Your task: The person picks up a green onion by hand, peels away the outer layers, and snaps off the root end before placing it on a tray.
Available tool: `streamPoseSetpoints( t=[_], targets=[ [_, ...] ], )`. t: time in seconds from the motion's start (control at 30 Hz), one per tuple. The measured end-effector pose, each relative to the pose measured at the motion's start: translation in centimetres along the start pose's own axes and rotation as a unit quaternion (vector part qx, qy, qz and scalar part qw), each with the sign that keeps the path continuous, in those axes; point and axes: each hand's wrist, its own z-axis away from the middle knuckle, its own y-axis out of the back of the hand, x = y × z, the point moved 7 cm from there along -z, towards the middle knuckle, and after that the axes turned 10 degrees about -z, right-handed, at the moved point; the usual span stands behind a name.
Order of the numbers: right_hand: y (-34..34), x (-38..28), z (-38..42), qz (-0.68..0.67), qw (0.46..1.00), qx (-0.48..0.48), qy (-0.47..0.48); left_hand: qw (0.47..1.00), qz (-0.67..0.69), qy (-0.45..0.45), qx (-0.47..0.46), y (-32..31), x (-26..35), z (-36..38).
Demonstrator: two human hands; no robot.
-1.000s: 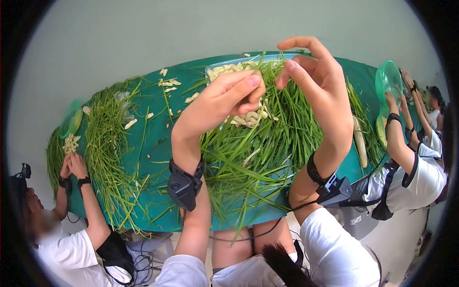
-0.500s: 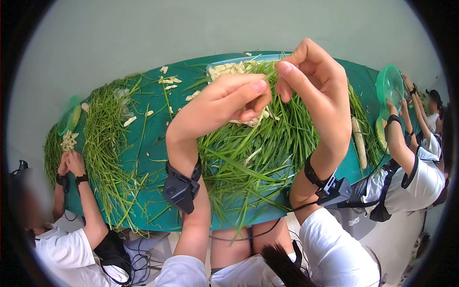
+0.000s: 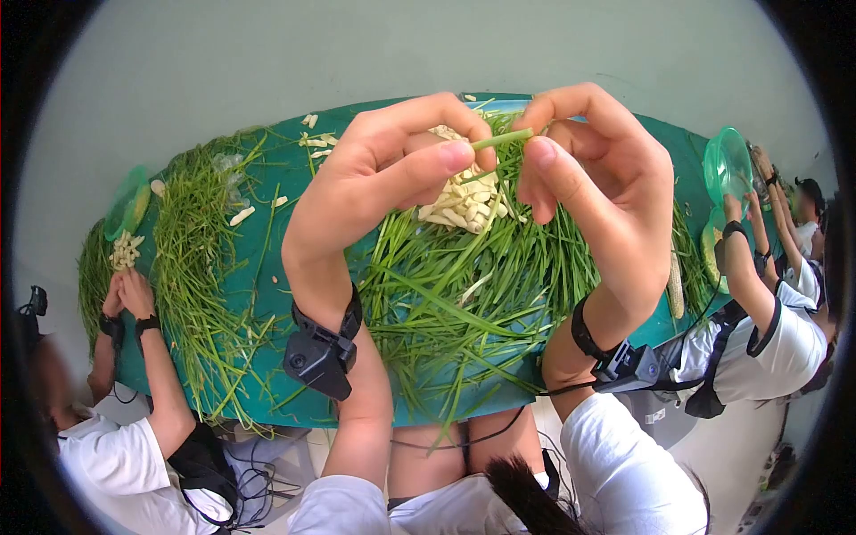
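A short length of green stalk (image 3: 502, 139) spans the gap between my two hands, raised above the table. My left hand (image 3: 392, 169) pinches one end between thumb and index finger. At the other end, the thumb and index fingertip of my right hand (image 3: 602, 165) close on the stalk. Beneath them spreads a loose heap of long green leaves (image 3: 481, 276). A pile of pale, short pieces (image 3: 464, 201) lies on the heap, partly hidden behind my left hand.
The green table (image 3: 303, 357) also bears another heap of greens (image 3: 201, 267) and scattered pale bits (image 3: 242, 216). A corn cob (image 3: 675, 285) lies at right. Co-workers' hands (image 3: 132, 294) handle pale pieces at left; others hold a green basket (image 3: 728, 160) at right.
My hands have moved apart, and the green stalk now shows between them. My left hand has shifted left, uncovering more of the pale pile. At right, my other hand has moved slightly outward.
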Motion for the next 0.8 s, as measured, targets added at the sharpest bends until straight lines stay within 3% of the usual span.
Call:
streamPoseSetpoints(
  t=[0.3,0.6,0.8],
  targets=[
    [-0.2,-0.8,0.1,0.084,0.995,0.0,0.061,1.0,0.001,0.011,0.002,-0.3,1.1,0.4],
    [-0.8,-0.6,0.2,0.032,0.998,0.031,0.045,0.997,-0.047,-0.017,0.052,0.5,1.5,0.7],
    [-0.6,-1.0,0.1,0.069,0.995,0.038,0.056,0.996,-0.059,-0.005,0.065,0.5,1.6,0.6]
  ],
)
